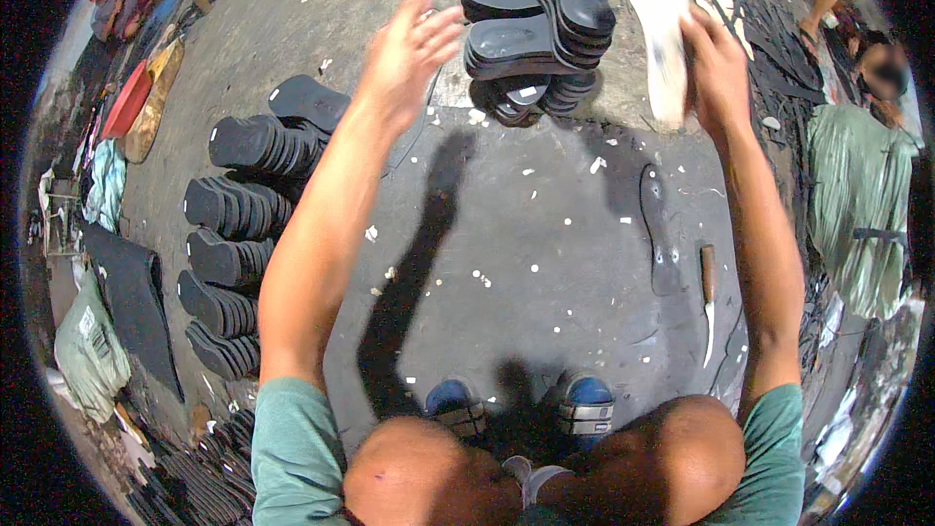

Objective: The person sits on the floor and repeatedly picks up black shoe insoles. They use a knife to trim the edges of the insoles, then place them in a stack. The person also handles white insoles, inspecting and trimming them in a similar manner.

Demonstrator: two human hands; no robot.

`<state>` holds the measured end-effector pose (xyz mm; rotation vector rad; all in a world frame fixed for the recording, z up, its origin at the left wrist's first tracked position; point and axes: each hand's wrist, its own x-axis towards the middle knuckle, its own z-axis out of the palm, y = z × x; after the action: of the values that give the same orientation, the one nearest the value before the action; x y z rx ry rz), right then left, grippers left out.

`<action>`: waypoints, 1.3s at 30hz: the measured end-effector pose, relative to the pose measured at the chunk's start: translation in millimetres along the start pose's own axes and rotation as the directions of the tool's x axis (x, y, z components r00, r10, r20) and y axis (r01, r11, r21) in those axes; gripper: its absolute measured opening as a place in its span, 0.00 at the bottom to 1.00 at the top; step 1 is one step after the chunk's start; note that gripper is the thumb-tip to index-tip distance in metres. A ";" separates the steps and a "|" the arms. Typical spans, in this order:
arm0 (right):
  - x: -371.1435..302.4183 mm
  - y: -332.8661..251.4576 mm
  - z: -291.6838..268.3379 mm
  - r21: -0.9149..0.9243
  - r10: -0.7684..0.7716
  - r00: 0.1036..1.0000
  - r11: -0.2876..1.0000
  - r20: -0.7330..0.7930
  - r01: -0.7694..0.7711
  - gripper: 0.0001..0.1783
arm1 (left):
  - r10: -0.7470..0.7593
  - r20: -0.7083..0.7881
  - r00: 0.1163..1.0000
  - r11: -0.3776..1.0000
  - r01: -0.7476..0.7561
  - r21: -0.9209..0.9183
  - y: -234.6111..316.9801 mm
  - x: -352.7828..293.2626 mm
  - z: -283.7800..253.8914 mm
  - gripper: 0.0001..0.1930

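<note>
My left hand (pixel 414 60) is raised in front of me, fingers spread and holding nothing, left of the stacks of black sandal soles (pixel 573 0). At the right edge of a long pale board (pixel 654 34), my right hand (pixel 719 70) has its fingers bent against it, seemingly gripping it. The board's far end runs out of the picture. A single dark sole with pale spots (pixel 662 229) lies on the dark floor mat (pixel 526 302) between my arms. To its right rests a knife with a wooden handle (pixel 708 282), blade toward me.
Several stacks of black soles (pixel 234 206) line my left side. Beyond them are a red basin (pixel 128 102) and a dark folded sheet (pixel 127 297). A green sack (pixel 859 205) stands at the right, near other people. Small white scraps dot the mat.
</note>
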<state>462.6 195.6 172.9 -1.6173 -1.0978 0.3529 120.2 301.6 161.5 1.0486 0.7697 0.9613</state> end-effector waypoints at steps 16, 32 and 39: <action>56.4 13.3 99.9 0.223 0.343 0.813 0.845 0.471 -0.486 0.25 | -0.169 0.048 0.984 0.986 0.169 0.004 -83.4 134.4 111.9 0.32; -282.0 35.7 -8.4 -0.411 -0.002 0.691 0.803 0.723 0.432 0.57 | 0.125 0.412 0.903 0.529 -0.412 0.742 -127.0 -205.2 15.8 0.71; -302.9 45.4 -12.8 -0.319 -0.061 0.700 0.859 0.712 0.399 0.54 | 0.038 0.622 0.782 0.462 -0.566 0.683 -136.2 -216.9 14.7 0.56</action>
<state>333.3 -51.6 45.7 -1.7556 -2.0783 0.5779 84.7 71.7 53.3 2.3235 0.5487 0.4744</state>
